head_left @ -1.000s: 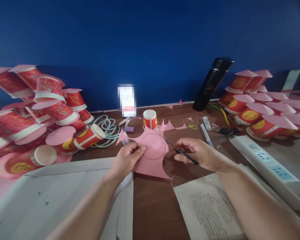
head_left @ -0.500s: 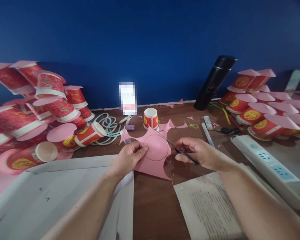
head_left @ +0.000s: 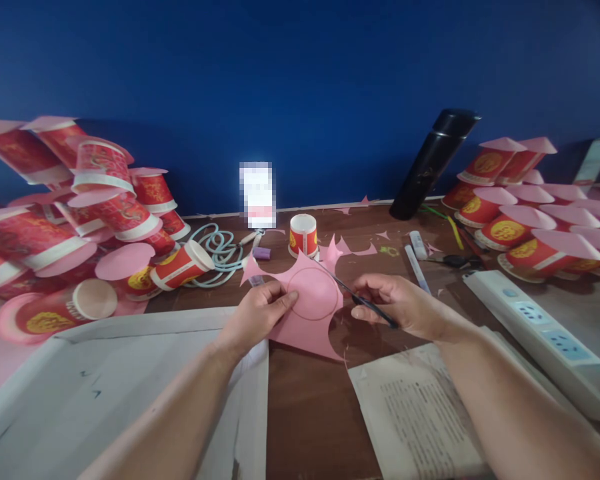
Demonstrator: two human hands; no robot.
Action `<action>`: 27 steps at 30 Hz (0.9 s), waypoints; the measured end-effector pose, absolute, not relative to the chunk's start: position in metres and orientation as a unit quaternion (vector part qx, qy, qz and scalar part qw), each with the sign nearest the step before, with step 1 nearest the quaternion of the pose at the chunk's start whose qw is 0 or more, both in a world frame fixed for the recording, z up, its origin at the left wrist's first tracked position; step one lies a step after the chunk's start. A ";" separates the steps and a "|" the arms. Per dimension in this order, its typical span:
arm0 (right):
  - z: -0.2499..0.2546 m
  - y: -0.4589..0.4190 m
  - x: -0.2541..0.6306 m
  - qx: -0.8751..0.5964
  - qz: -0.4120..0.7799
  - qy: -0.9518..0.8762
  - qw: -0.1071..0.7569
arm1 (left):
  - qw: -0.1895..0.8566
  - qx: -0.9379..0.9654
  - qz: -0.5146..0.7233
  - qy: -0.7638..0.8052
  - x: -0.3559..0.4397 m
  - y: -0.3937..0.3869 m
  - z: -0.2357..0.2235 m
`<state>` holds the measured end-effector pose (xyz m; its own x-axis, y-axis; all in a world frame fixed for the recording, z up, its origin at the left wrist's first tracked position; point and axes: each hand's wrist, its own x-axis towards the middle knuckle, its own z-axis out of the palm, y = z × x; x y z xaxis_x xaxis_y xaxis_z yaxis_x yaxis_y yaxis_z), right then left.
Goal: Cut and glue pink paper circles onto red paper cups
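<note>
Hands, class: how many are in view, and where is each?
2: the left hand pinches the pink paper on its left side; the right hand holds black scissors at its right. No other hands show.

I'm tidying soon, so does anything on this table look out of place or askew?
Yes. At the left, a red cup lies on its side, while the middle cup stands. Pink scraps litter the tabletop beyond the pink sheet. The black bottle looks tilted, perhaps only from lens distortion.
</note>
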<state>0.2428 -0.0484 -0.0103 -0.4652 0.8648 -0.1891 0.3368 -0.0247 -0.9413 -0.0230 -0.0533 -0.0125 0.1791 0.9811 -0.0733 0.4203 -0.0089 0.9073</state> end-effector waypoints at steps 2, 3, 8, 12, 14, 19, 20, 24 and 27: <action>-0.010 -0.048 0.243 -0.457 0.551 -0.656 0.238 | 0.436 0.632 0.321 0.554 -0.023 -0.053 -0.013; -0.010 -0.049 0.243 -0.456 0.552 -0.657 0.237 | 0.437 0.632 0.320 0.554 -0.023 -0.053 -0.013; -0.008 -0.050 0.242 -0.460 0.549 -0.655 0.238 | 0.441 0.630 0.321 0.552 -0.023 -0.054 -0.012; -0.007 -0.050 0.244 -0.462 0.549 -0.656 0.232 | 0.443 0.626 0.320 0.556 -0.023 -0.054 -0.010; -0.007 -0.050 0.245 -0.464 0.543 -0.661 0.230 | 0.443 0.629 0.320 0.553 -0.024 -0.054 -0.010; -0.006 -0.050 0.244 -0.461 0.543 -0.664 0.228 | 0.446 0.635 0.311 0.549 -0.025 -0.053 -0.011; -0.005 -0.050 0.244 -0.461 0.543 -0.664 0.228 | 0.444 0.635 0.309 0.551 -0.026 -0.052 -0.011; -0.006 -0.050 0.245 -0.458 0.545 -0.666 0.223 | 0.444 0.638 0.297 0.554 -0.027 -0.052 -0.010; -0.006 -0.050 0.246 -0.459 0.540 -0.669 0.224 | 0.444 0.643 0.288 0.553 -0.028 -0.052 -0.009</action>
